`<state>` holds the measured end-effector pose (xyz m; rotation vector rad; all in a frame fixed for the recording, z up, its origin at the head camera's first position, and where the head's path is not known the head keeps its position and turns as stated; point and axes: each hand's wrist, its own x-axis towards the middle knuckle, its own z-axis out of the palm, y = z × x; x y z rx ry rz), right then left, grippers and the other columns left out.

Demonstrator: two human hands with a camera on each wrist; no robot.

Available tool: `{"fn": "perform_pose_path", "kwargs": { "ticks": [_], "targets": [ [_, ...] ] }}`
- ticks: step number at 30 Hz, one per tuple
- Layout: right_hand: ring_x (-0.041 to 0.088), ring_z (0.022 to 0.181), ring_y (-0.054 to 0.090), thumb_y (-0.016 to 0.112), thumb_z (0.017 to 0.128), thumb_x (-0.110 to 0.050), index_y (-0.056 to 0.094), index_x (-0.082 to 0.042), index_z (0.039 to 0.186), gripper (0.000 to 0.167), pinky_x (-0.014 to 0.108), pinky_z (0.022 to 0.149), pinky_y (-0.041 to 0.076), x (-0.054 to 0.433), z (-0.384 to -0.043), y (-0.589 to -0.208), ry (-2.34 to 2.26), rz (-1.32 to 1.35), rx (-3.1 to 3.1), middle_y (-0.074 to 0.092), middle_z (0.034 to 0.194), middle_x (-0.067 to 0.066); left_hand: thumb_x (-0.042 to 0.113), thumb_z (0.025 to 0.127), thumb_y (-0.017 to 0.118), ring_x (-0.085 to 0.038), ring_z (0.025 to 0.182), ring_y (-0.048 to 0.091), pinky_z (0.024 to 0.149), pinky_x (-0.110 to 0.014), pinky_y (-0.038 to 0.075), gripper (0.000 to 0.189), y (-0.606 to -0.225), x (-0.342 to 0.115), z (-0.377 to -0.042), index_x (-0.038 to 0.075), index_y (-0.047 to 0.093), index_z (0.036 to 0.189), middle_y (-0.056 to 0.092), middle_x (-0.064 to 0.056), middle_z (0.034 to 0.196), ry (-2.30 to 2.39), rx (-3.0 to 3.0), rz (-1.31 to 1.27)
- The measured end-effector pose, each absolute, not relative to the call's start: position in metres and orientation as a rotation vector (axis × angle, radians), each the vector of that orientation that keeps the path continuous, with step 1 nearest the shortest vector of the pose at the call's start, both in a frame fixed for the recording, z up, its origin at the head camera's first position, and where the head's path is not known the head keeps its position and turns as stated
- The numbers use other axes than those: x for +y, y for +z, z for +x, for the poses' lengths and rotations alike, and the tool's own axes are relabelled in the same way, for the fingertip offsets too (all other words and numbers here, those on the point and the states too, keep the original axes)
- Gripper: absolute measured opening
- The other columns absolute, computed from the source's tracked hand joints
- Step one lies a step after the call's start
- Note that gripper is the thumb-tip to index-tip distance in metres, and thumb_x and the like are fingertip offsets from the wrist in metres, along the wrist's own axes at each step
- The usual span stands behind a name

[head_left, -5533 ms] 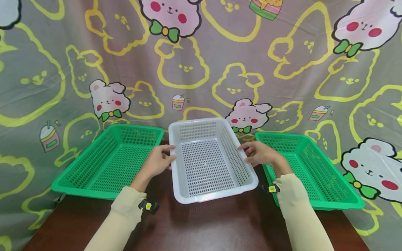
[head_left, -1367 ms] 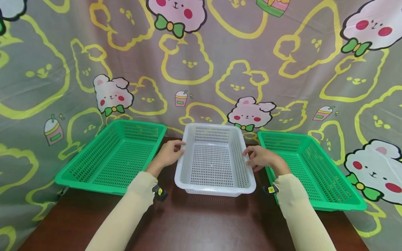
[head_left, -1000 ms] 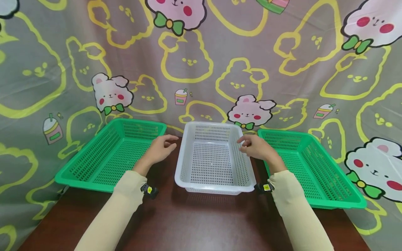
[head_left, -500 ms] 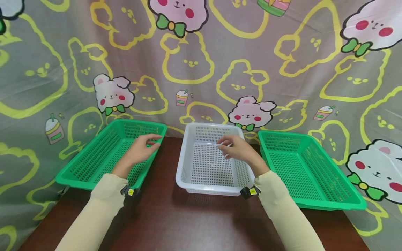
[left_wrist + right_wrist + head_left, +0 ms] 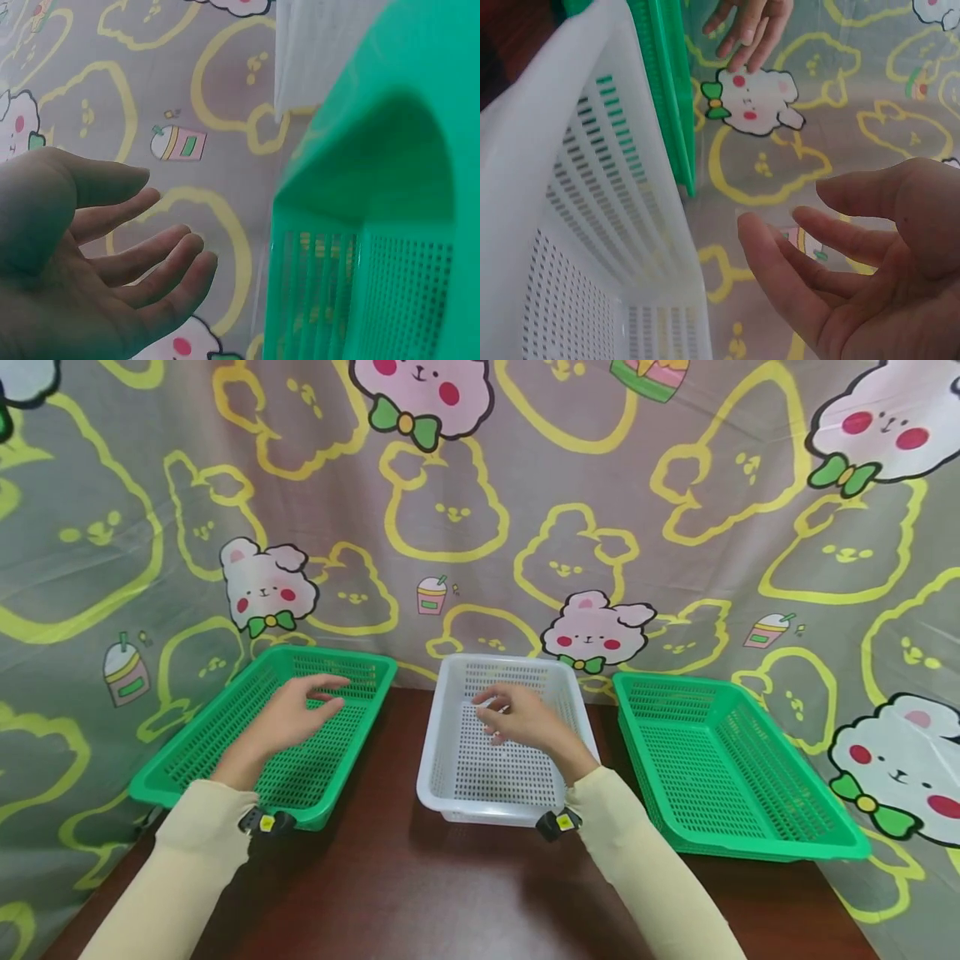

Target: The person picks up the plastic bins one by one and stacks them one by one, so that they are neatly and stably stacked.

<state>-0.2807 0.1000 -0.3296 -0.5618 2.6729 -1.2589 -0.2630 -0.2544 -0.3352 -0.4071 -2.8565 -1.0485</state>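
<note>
Over the left green basket (image 5: 330, 777) hovers my left hand (image 5: 294, 714), its fingers loosely bent with nothing in them. In the left wrist view that hand (image 5: 112, 255) is apart from the green basket wall (image 5: 315, 277). My right hand (image 5: 521, 720) hangs above the white basket (image 5: 431, 752) in the middle of the table. Loosely curved fingers and a gap to the thumb show on the right hand (image 5: 855, 270) in the right wrist view. There the white basket (image 5: 645, 225) stands beside it, untouched.
Another green basket (image 5: 705, 777) stands at the right and appears to have more than one layer at its rim. All the baskets rest on a dark brown table (image 5: 420, 902). Behind them hangs a patterned curtain (image 5: 465, 527).
Earlier both hands held the white basket tilted up; it was set down on the table and let go. Both hands then moved left, the left over the green basket, the right over the white one.
</note>
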Motion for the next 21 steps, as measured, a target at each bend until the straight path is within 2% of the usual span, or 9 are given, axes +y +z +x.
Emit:
{"fn": "perform_pose_path", "kwargs": {
  "ticks": [10,15,21],
  "targets": [
    [0.027,0.088,0.076,0.068,0.1,-0.017,0.064,-0.009,0.132,0.034,0.032,0.071,0.065,0.075,-0.283,-0.335,-1.384,-0.578,2.545,0.071,0.115,0.018,0.024,0.106,0.058,-0.048,0.126,0.059,0.09,-0.059,0.055,0.046,-0.333,-0.298,-0.256,0.001,0.054,0.146,0.055,-0.028,0.146,-0.941,-2.861,-0.381],
    [0.026,0.087,0.076,0.069,0.1,-0.016,0.062,-0.006,0.135,0.037,0.039,0.078,0.065,0.059,-0.284,-0.34,-1.441,-0.6,2.48,0.07,0.114,0.018,0.024,0.107,0.057,-0.052,0.122,0.059,0.091,-0.063,0.054,0.046,-0.332,-0.321,-0.253,-0.002,0.054,0.145,0.054,-0.032,0.144,-0.902,-2.867,-0.383],
    [0.029,0.091,0.077,0.071,0.098,-0.012,0.065,-0.008,0.129,0.032,0.04,0.079,0.065,0.037,-0.282,-0.35,-1.523,-0.622,2.38,0.07,0.111,0.018,0.022,0.106,0.058,-0.058,0.122,0.057,0.093,-0.067,0.052,0.048,-0.335,-0.349,-0.255,-0.003,0.051,0.146,0.056,-0.037,0.14,-0.898,-2.878,-0.345]
  ]
}}
